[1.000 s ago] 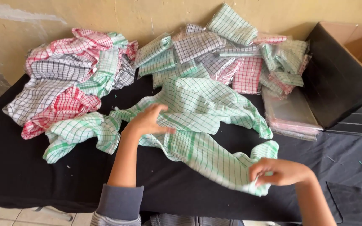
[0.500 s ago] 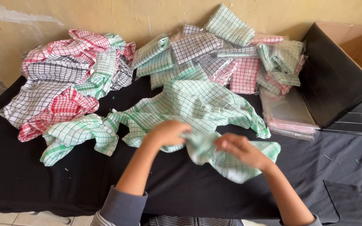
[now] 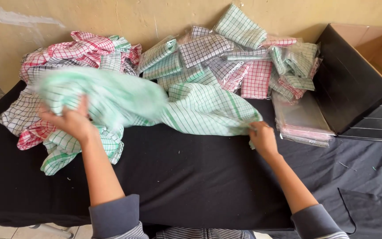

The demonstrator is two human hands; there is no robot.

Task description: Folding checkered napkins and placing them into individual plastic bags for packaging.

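Green-checked cloth [image 3: 200, 110] stretches above the black table [image 3: 191, 177] between both hands, held well apart. Left hand [image 3: 69, 121] grips its blurred, bunched end near the loose cloth pile [image 3: 67, 53]; right hand [image 3: 262, 139] pinches the opposite corner beside the plastic bags [image 3: 301, 119].

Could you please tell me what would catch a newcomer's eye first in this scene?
First, the green-checked cloth stretched across the middle of the black table, its left end a blur at the left hand while the right hand pinches its right corner. Behind it, along the yellow wall, lie a loose heap of red and green checked cloths on the left and folded, bagged cloths in the middle. An open cardboard box stands at the right.
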